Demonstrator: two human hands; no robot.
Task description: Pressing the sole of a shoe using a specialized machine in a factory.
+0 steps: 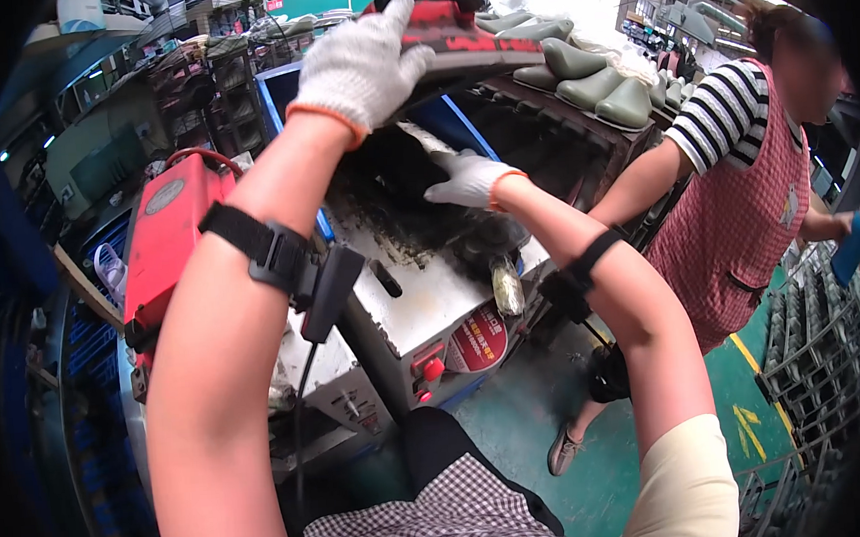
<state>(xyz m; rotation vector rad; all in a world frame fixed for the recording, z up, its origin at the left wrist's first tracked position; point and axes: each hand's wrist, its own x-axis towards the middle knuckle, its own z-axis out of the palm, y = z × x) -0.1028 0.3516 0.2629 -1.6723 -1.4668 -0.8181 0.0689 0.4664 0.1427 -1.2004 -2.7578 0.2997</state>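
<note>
Left hand [363,64] grips the red lid [455,31]; right hand [466,180] reaches into the machine [423,308]

Both work gloves were white knit with orange cuffs: the left hand [359,66] gripped a red-and-black lid [455,33], the right hand [466,179] reached into blackened machinery. A red case [164,235] stood alongside. The co-worker's apron [743,239] was red-checked (over black-and-white stripes). Moulded forms [591,81] were grey-green; the floor [518,411] green.
</note>
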